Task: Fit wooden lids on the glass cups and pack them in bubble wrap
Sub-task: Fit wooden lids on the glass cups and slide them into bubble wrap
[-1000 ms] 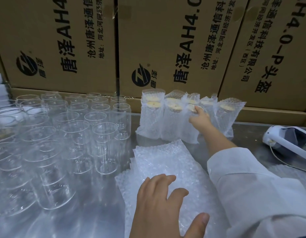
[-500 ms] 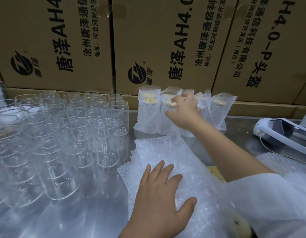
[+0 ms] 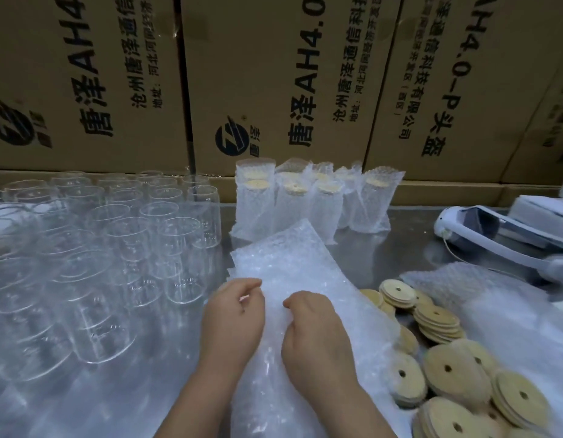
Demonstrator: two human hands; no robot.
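My left hand [image 3: 234, 314] and right hand [image 3: 316, 330] both pinch the top bubble-wrap bag [image 3: 286, 257] with curled fingers, probably to peel 1 free for the next glass cup [image 3: 179, 257].

- Clear glass cups [image 3: 115, 248] stand upright, crowding the surface's left side.
- Stacked bubble-wrap bags [image 3: 292, 257] lie mid-surface.
- Holed wooden lids [image 3: 447, 371] lie heaped by the near right edge.
- Wrapped, lidded cups [image 3: 318, 203] stand along the far edge.
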